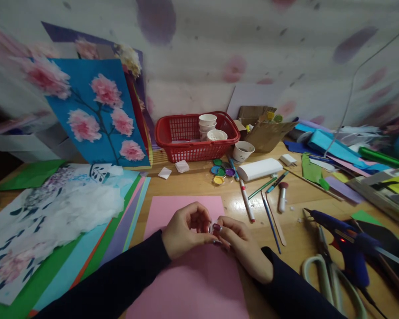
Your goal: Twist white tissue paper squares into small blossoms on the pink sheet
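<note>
Whitish sm. piece (211, 227), btwn both hands (185, 230) (245, 248) — together, clamped on it, over pink paper (189, 283)

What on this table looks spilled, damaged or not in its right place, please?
I see no clear spill or damage. Slightly odd: the glue gun lies beside the scissors with its red light glowing, so it may be hot.

Sm. whitish translucent pc. (212, 227), partly hidden btwn fingertips, just below ctr. of frame, held above pink sheet (186, 274); exact shape unclear.
</note>
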{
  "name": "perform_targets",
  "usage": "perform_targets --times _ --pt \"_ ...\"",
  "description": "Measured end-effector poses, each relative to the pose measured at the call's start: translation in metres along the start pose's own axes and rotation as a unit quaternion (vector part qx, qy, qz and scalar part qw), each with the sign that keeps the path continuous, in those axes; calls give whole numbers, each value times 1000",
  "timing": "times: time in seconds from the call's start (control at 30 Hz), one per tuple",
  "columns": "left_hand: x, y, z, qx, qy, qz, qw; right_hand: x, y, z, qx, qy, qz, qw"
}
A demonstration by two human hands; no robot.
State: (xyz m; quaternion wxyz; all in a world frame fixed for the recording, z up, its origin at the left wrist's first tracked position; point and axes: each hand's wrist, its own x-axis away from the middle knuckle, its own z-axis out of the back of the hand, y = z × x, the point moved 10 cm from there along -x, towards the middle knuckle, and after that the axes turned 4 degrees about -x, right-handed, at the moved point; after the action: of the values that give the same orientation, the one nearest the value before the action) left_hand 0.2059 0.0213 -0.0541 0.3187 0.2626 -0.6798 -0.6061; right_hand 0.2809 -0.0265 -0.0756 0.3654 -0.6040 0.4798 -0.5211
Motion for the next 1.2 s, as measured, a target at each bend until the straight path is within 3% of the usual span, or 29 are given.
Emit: perform_targets --times 0.33,0.63,1.0,1.2 --pt "-2 -7 -1 65 -11 -2 998 -1 -10 6 0 19 47 999" --pt "-2 2 6 -24 7 -11 1000 -2 -12 11 27 17 95 995" --pt "-2 10 5 -62 -11 -63 996 -2 -18 11 19 27 96 995" --pt "-3 3 7 -28 0 -29 999 -3 -16 12 13 30 92 995"
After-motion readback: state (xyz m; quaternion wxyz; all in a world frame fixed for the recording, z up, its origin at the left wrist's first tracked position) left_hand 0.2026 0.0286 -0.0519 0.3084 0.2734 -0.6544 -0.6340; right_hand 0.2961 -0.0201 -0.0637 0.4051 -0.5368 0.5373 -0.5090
